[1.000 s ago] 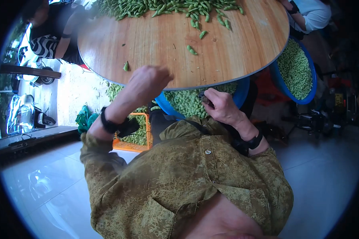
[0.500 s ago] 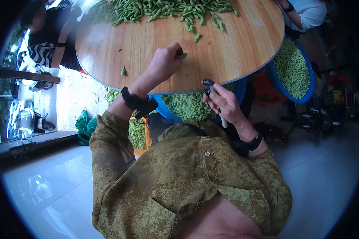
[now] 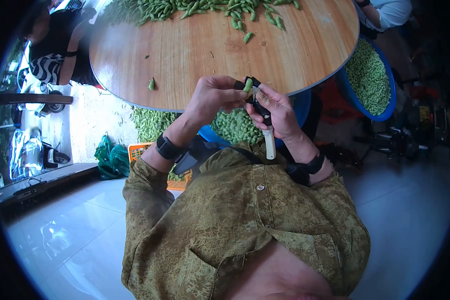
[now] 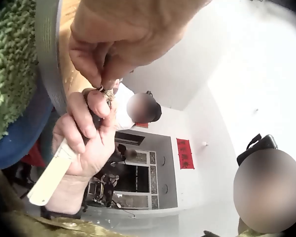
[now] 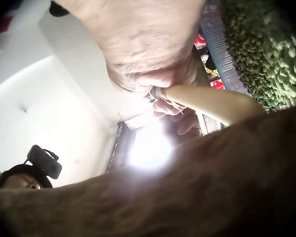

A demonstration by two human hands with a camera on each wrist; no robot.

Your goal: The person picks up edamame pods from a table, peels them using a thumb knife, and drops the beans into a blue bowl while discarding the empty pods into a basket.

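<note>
My left hand (image 3: 212,97) pinches a green bean pod (image 3: 248,85), which points up beside the fingers of my right hand (image 3: 277,112). A dark covering shows at the left fingertips. Gripped in my right hand is a tool with a smooth pale handle (image 3: 269,144), its dark front part largely hidden by the fingers. The two hands meet just off the table's near edge, above a blue basin (image 3: 301,107) of shelled beans (image 3: 235,126). In the left wrist view, the left fingertips come together right at the right thumb, and the pale handle (image 4: 52,177) sticks out below the palm.
On the round wooden table (image 3: 185,60) a heap of bean pods (image 3: 155,10) lies at the far side, with a stray pod (image 3: 151,84) at left. Another blue basin (image 3: 392,102) stands at right. An orange crate (image 3: 135,150) is low at left. People sit at both sides.
My left hand went over the table, picked up a pod, and came back rightward to the other hand. My right hand moved up slightly with its tool to meet it.
</note>
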